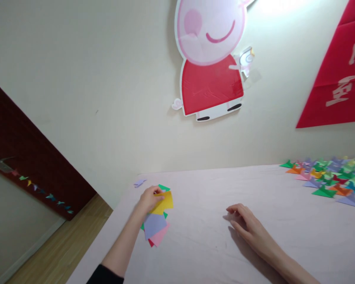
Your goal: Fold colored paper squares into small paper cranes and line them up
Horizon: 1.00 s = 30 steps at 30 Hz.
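Where the wall [106, 98] meets the pale tabletop [213, 189], beneath a red banner [337, 71] whose cropped white characters we cannot read, folded paper shapes [334, 179] crowd the right. The grip of our left hand [149, 199] pinches a yellow sheet [165, 202] atop the coloured stack [155, 228] near the left edge; our right hand [248, 225] lies loosely open, empty.

The top sheet [165, 202] is yellow, and the paper stack [154, 225] under it goes lavender, pink, green and red. Tabletop [201, 248] is a pale pink. Folded shapes [333, 178] are a mix of green, orange, purple, red. Pig cutout [210, 85] has a red dress.
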### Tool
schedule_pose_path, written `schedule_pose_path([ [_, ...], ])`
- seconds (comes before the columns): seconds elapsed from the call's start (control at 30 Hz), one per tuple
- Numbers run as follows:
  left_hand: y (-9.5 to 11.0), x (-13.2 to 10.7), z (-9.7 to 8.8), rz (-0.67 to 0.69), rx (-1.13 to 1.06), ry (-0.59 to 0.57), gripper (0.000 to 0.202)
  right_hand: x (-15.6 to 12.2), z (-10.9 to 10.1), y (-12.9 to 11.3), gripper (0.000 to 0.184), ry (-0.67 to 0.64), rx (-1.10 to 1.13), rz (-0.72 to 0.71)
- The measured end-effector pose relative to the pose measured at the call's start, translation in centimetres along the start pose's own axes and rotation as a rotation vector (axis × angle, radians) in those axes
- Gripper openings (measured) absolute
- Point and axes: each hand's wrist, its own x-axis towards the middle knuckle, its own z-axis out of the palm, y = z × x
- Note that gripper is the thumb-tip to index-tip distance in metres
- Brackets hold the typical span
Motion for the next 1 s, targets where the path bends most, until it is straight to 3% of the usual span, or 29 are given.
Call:
schedule_pose_path([
  [0.03,1.5,-1.0,1.1,0.081,-0.040,-0.011,0.005,0.3,-0.3,-0.2,0.021,0.019,0.010,-0.020],
  [0.17,7.6,-5.8,6.7,0.370,-0.193,0.002,0.014,0.8,-2.0,-1.7,0.033,0.135,-0.029,-0.231],
  [0.27,9.9,-8.6,10.1,0.740,-0.410,0.079,0.022,0.1,-3.3,-2.2,0.019,0.190,-0.149,-0.379],
  [0.3,10.1,-9.1,10.9,0.770,-0.446,0.107,0.024,-0.3,-3.6,-2.1,0.014,0.197,-0.196,-0.415],
  [0.37,10.0,-9.6,12.2,0.737,-0.430,0.095,0.027,-1.3,-4.0,-1.7,0.016,0.189,-0.293,-0.484],
  [0.47,9.3,-9.9,13.4,0.622,-0.255,-0.026,0.033,-2.7,-4.2,-0.7,0.027,0.086,-0.410,-0.557],
  [0.6,8.2,-11.0,13.8,0.636,-0.057,-0.157,0.041,-4.0,-4.1,0.1,0.039,-0.071,-0.439,-0.513],
  [0.8,5.2,-12.9,15.5,0.804,0.125,-0.124,0.070,-4.2,-4.7,0.6,0.018,-0.260,-0.323,-0.289],
  [1.0,3.8,-13.7,17.5,0.794,0.197,-0.074,0.078,-3.3,-4.5,0.6,0.025,-0.267,-0.155,-0.003],
])
